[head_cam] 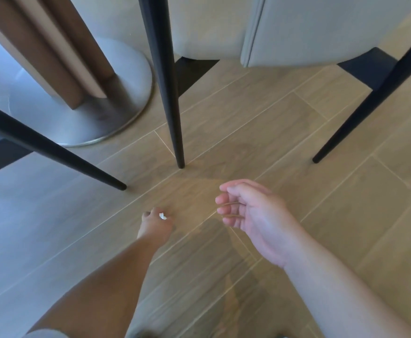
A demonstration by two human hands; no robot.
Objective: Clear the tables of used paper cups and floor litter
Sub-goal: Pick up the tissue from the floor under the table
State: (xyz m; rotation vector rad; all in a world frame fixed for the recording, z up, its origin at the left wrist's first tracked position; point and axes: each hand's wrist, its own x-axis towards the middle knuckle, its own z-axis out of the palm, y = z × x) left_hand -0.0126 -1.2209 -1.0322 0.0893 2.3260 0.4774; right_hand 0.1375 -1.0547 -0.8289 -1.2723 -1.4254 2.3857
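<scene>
My left hand (pixel 154 224) reaches down to the wooden floor, fingers pinched around a small white scrap of paper litter (pixel 162 216). Only a sliver of the scrap shows between the fingertips. My right hand (pixel 253 215) hovers to the right and nearer the camera, palm turned inward, fingers loosely curled and apart, holding nothing. No paper cups are in view.
Black tapered chair legs stand close by: one straight ahead (pixel 172 106), one slanting in from the left (pixel 53 147), one at the right (pixel 370 106). A round metal table base (pixel 116 113) with a brown pedestal sits at the upper left. Grey chair upholstery (pixel 297 30) hangs above.
</scene>
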